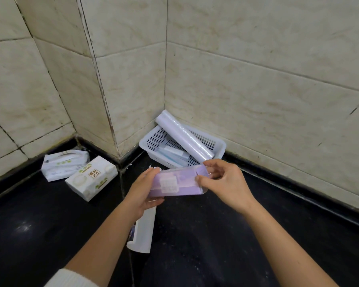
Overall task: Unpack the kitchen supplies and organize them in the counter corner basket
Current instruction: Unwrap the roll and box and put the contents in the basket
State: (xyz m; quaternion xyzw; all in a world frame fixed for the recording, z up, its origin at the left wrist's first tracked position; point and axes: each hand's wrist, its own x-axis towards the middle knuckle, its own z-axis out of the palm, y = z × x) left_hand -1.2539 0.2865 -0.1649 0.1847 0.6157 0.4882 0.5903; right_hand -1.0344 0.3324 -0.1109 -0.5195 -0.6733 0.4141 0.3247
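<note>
I hold a purple box (174, 181) with a clear plastic sleeve and a white label above the black counter. My left hand (140, 191) grips its left end from below. My right hand (224, 181) pinches its right end flap with thumb and fingers. Just behind the box, a white perforated basket (149, 141) sits in the tiled corner. A white plastic-wrapped roll (182, 135) leans in it, sticking out over the back rim, and flat blue-and-white packs (174, 154) lie on its floor.
Two white tissue packs (91, 177) (63, 163) lie at the left by the wall. A long white opened carton (144, 228) lies on the black counter (216, 235) under my left forearm. Tiled walls close the corner.
</note>
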